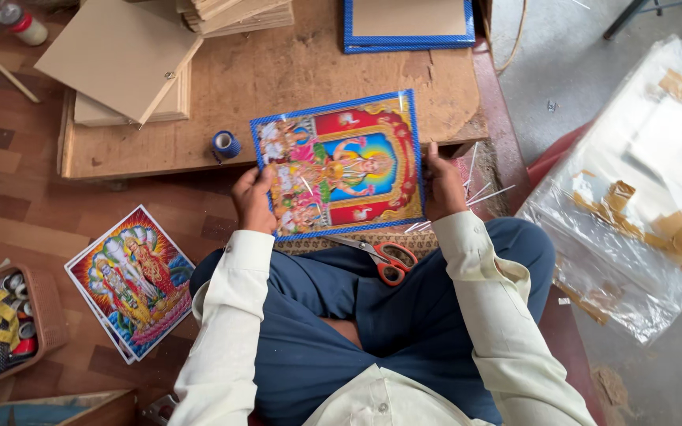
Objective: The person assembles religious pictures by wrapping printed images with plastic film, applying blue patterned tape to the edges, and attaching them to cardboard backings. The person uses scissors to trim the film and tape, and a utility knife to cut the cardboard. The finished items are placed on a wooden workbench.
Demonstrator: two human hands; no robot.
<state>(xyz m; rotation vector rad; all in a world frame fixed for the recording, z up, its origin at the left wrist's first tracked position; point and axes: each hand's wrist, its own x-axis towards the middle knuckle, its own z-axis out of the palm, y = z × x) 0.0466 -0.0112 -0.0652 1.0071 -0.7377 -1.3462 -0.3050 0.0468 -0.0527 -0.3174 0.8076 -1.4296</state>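
Note:
I hold a colourful printed picture with a blue taped border [339,162] flat in front of me, over the edge of a low wooden board [294,71]. My left hand [252,200] grips its left edge and my right hand [441,186] grips its right edge. Orange-handled scissors [384,256] lie on my lap just below the picture. A roll of blue tape [225,145] stands on the board, left of the picture.
More colourful prints [132,280] lie stacked on the floor at my left. A basket of tape rolls [1,327] sits far left. Cardboard sheets [128,59] and another blue-edged frame [408,24] rest on the board. Crumpled clear plastic with brown tape scraps [641,189] lies at right.

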